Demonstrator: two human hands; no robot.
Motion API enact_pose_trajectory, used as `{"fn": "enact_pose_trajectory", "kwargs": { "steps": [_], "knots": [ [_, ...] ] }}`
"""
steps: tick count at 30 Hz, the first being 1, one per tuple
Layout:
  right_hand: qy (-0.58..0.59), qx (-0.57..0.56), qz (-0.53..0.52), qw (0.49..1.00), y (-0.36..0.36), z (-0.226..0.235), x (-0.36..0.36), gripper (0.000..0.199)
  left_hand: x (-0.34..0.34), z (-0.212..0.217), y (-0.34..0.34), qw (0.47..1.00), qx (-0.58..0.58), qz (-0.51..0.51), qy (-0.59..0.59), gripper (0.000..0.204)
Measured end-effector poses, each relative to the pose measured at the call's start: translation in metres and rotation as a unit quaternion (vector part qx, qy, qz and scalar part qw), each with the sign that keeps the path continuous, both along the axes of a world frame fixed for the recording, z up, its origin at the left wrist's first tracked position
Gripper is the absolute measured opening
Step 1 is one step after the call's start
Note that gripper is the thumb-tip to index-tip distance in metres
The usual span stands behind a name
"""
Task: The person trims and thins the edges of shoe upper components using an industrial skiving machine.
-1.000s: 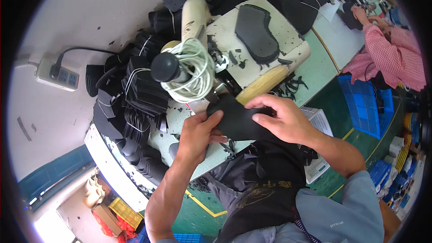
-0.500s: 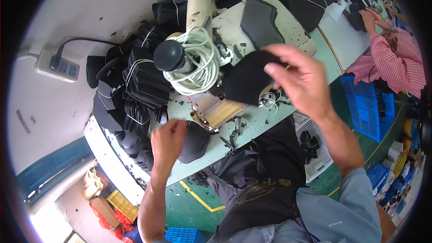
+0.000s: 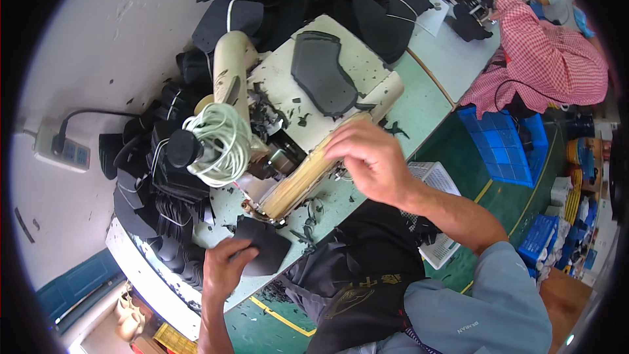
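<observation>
Right now the left hand (image 3: 226,266) curls against a black piece (image 3: 267,247) near the edge of the pale green table (image 3: 424,108); I can't tell whether it pinches it. The right hand (image 3: 371,162), loosely half-curled over the yellowish strip (image 3: 296,189), may be empty; I can't tell.

stacked pieces (image 3: 321,73) on machine (image 3: 371,69); coiled cord (image 3: 226,147) left of them; basket (image 3: 442,248) before table (image 3: 419,113), perhaps on floor (image 3: 504,206).

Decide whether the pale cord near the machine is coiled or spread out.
Coiled: the pale cord is bunched in many overlapping loops next to the round black knob.
</observation>
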State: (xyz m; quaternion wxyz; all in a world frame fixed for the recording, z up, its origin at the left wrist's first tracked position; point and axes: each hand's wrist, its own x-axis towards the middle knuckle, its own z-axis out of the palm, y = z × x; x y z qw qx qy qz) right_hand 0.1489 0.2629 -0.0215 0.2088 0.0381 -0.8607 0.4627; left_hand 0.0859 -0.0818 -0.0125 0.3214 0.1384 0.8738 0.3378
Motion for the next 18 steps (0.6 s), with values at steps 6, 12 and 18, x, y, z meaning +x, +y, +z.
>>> {"fn": "enact_pose_trajectory", "kwargs": {
  "steps": [6,12,18],
  "knots": [
    [-0.099,0.043,0.046,0.993,-0.026,0.006,-0.017,0.019,-0.066,0.012,0.078,0.994,-0.018,-0.069,-0.085,0.029],
    [-0.159,0.103,0.049,0.981,-0.018,0.011,-0.024,0.04,-0.081,0.027,0.109,0.991,-0.042,-0.071,-0.107,0.04],
    [-0.166,0.16,0.054,0.972,-0.029,0.012,-0.052,0.045,-0.048,-0.004,0.116,0.989,-0.103,0.003,0.103,0.024]
  ]
}}
